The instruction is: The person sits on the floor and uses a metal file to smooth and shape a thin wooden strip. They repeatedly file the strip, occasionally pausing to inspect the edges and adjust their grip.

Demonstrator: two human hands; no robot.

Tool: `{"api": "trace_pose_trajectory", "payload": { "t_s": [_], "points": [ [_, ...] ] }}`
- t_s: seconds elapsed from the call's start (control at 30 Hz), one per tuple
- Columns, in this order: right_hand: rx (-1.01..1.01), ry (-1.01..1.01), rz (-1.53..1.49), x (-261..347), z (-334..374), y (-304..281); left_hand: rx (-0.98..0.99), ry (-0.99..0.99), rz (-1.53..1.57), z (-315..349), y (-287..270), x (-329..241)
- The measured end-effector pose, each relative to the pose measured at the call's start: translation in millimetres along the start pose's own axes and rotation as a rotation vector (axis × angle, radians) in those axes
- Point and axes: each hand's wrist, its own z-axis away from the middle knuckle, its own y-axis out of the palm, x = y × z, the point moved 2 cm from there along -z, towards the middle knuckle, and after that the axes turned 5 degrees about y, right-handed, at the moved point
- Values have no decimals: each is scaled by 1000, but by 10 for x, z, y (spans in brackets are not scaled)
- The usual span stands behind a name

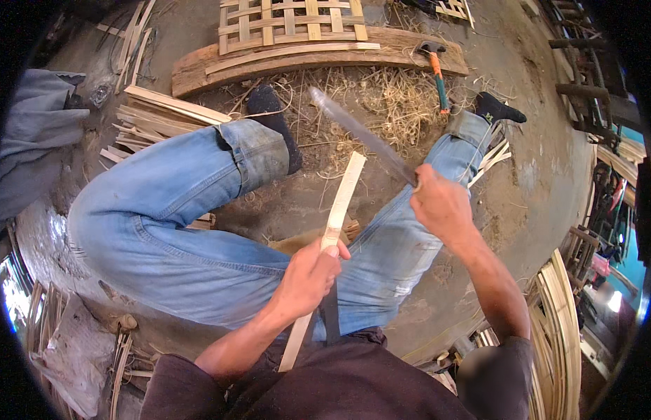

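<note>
My left hand (313, 274) is closed around a pale flat bamboo strip (345, 192) above my lap. The strip's upper end points away from me, and its lower end reaches back toward my shirt. My right hand (441, 203) grips a long knife (364, 136) over my right leg. Its blade slants up to the left, slightly smeared by motion, beyond the strip's far end and apart from it. Most of the knife's handle is hidden in my fist.
Ahead lies a wooden plank (189, 75), with a woven bamboo lattice (290, 29) at it and an orange-and-green-handled hammer (438, 78) across its right part. Shavings (395, 105) litter the floor between my feet. Bamboo strips lie in piles at the left (154, 119) and right (560, 329).
</note>
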Motion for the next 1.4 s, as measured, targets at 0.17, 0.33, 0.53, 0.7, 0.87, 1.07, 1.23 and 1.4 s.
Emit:
{"api": "trace_pose_trajectory", "payload": {
  "t_s": [0.17, 0.33, 0.53, 0.7, 0.87, 1.07, 1.23, 1.4],
  "points": [
    [155, -152, 105, 196, 90, 24, -18, 75, 5, -49, 17, -22],
    [-47, -46, -16, 25, -30, 97, 13, 14, 91, -56, -13, 27],
    [63, -101, -53, 184, 134, 86, 27, -93, 236, -82, 15, -13],
    [30, -99, 37, 167, 149, 136, 33, -80, 246, -66, 18, -29],
    [31, -141, 40, 147, 204, 192, 34, -91, 249, -20, 38, -17],
    [-13, -43, -36, 60, 56, 164, 35, -47, 255, -69, 17, -69],
    [-42, 46, -79, 2, -65, 151, 7, -26, 280, -135, 13, -81],
    [-54, 180, -47, -438, -125, 163, 39, -71, 266, -2, 7, -62]
  ]
}}
